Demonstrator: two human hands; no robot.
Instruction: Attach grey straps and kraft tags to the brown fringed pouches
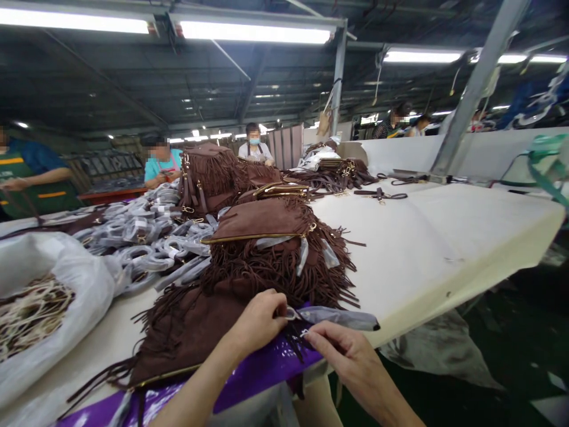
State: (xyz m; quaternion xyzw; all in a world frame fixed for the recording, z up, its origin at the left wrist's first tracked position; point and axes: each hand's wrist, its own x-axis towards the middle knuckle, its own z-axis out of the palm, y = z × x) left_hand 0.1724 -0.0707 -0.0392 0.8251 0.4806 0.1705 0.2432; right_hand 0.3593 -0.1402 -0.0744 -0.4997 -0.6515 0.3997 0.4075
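A brown suede bag (184, 332) with fringe and a gold zipper lies at the table's front edge, partly over a purple sheet (262, 370). My left hand (262, 317) is closed at the bag's right end, pinching a small clear or metal piece by a plastic-wrapped strap (342, 317). To its right, my right hand (340, 350) has thumb and fingers pinched on a small shiny piece beside dark fringe strands. Both pieces are too small to name. Behind my hands sits a stack of fringed brown bags (267, 219).
At the left stands a white plastic sack (84, 296) of cords. Plastic-wrapped straps (146, 237) are heaped behind it. More bags (208, 172) and loose brown straps (382, 194) lie farther back. Several people work beyond the table (427, 237); a metal post (475, 89) rises at right.
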